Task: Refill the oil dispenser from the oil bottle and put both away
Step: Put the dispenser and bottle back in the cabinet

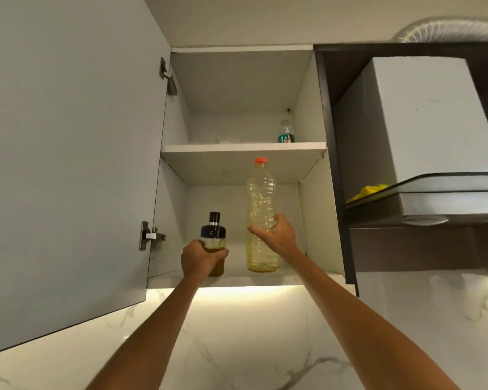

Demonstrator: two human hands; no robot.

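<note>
An open wall cabinet is above me, and both arms reach up to its bottom shelf (237, 281). My left hand (199, 258) grips the oil dispenser (214, 235), a glass bottle with a black top and dark yellow oil, standing upright on the shelf's left side. My right hand (278, 235) is wrapped around the middle of the tall clear plastic oil bottle (261, 198). That bottle has a red cap and a little yellow oil at the bottom. It stands upright to the right of the dispenser.
The cabinet door (68, 164) hangs open to the left. A small bottle (286, 130) stands at the back right of the upper shelf (237, 147). A range hood (423, 142) with a yellow cloth (368, 191) is to the right. Marble wall lies below.
</note>
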